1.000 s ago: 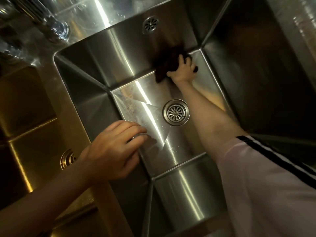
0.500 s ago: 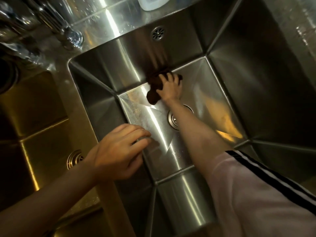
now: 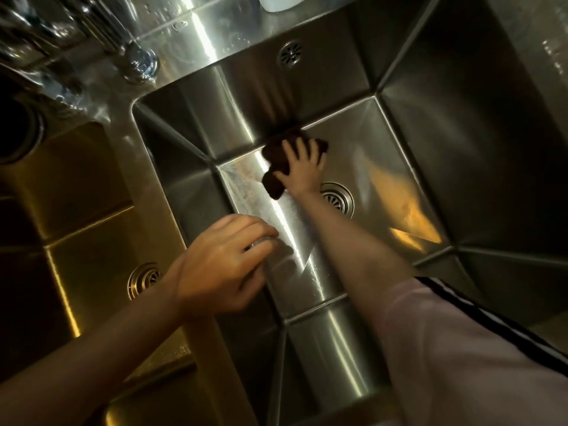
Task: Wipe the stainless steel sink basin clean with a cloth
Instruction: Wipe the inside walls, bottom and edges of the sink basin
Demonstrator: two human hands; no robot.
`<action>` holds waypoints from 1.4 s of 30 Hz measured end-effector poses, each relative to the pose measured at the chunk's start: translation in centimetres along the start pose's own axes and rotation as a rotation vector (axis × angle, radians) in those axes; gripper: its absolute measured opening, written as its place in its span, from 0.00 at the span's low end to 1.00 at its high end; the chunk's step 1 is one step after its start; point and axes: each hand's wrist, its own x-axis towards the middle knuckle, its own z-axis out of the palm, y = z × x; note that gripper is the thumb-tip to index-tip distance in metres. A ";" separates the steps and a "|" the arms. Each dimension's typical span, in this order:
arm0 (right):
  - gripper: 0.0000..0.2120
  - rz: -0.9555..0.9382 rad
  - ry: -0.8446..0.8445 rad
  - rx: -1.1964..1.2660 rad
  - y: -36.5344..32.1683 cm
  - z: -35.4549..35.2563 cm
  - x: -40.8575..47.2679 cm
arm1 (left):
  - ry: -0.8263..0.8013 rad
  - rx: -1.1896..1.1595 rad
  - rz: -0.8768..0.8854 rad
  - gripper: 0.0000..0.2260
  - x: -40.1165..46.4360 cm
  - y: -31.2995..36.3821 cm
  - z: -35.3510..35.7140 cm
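The right hand point(image 3: 302, 170) presses the dark cloth point(image 3: 276, 162) with spread fingers on the sink point(image 3: 384, 167) floor, where specks remain at left, so wiping seems unfinished; the left hand point(image 3: 219, 265) hangs loosely curled, holding nothing.

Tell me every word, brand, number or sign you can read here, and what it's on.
None: no readable text shows anywhere.
The white object at the top edge is cut off and shows no print.
The sink basin, cloth, drain and striped sleeve bear no lettering.
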 end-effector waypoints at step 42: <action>0.39 -1.379 -0.383 -0.744 13.0 0.1 -8.8 | 0.043 0.030 -0.037 0.15 0.0 0.0 0.1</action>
